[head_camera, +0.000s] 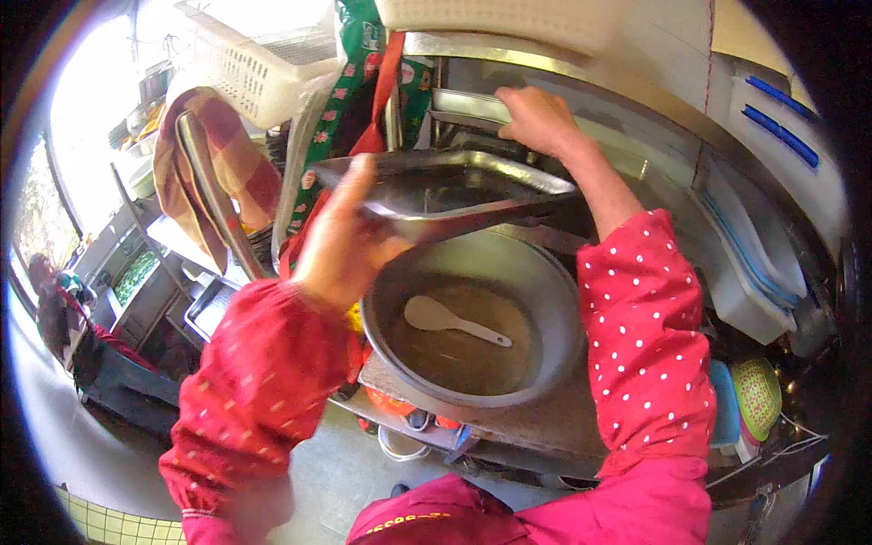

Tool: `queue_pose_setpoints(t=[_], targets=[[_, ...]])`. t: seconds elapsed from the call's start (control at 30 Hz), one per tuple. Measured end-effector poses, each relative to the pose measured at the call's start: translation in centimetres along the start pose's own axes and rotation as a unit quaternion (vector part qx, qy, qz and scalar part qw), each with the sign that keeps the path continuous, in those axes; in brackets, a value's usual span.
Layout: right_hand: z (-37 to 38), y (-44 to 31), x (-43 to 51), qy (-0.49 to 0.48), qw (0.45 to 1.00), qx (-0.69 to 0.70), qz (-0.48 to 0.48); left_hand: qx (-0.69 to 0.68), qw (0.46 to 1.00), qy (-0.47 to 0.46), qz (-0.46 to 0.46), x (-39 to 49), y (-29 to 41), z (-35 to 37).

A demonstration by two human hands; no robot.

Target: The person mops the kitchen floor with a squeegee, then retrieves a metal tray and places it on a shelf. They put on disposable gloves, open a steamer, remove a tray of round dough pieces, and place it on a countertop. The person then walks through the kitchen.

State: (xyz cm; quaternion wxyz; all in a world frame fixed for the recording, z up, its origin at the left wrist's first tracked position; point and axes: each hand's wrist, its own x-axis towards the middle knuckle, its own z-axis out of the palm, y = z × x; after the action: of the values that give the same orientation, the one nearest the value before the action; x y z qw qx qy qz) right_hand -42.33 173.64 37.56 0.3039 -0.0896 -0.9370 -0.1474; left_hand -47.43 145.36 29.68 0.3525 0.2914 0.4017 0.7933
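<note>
My left hand [347, 245], blurred, grips the left end of a shallow rectangular metal tray [470, 178], thumb over its rim. The tray is tilted, above the far side of a large round metal pot [470, 392]. Inside the pot a white plastic rice paddle [453, 321] lies on its bottom or in shallow liquid; I cannot tell which. Farther back, my right hand [541, 122] has its fingers curled at the end of another silver metal tray [469, 103] on a rack. Its fingertips are partly hidden.
White plastic baskets [252, 75] stand at the upper left, near a checked cloth [211, 150] hanging by a metal bar. White plastic bins [749, 300] and a green patterned bowl [756, 398] are on the right. Another person [102, 347] is at far left.
</note>
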Motion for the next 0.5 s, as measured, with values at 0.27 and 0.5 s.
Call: queue_pose_setpoints(t=[0.27,0.5], targets=[[0.8,-0.9,-2.2,-0.011,0.998,-0.033,-0.061,-0.045,0.976,-0.091,-0.190,8.1,-6.9,2.5],[0.4,-3.9,-4.6,-0.063,0.997,-0.008,-0.054,-0.010,0.968,-0.109,-0.226,9.8,-7.0,2.7]])
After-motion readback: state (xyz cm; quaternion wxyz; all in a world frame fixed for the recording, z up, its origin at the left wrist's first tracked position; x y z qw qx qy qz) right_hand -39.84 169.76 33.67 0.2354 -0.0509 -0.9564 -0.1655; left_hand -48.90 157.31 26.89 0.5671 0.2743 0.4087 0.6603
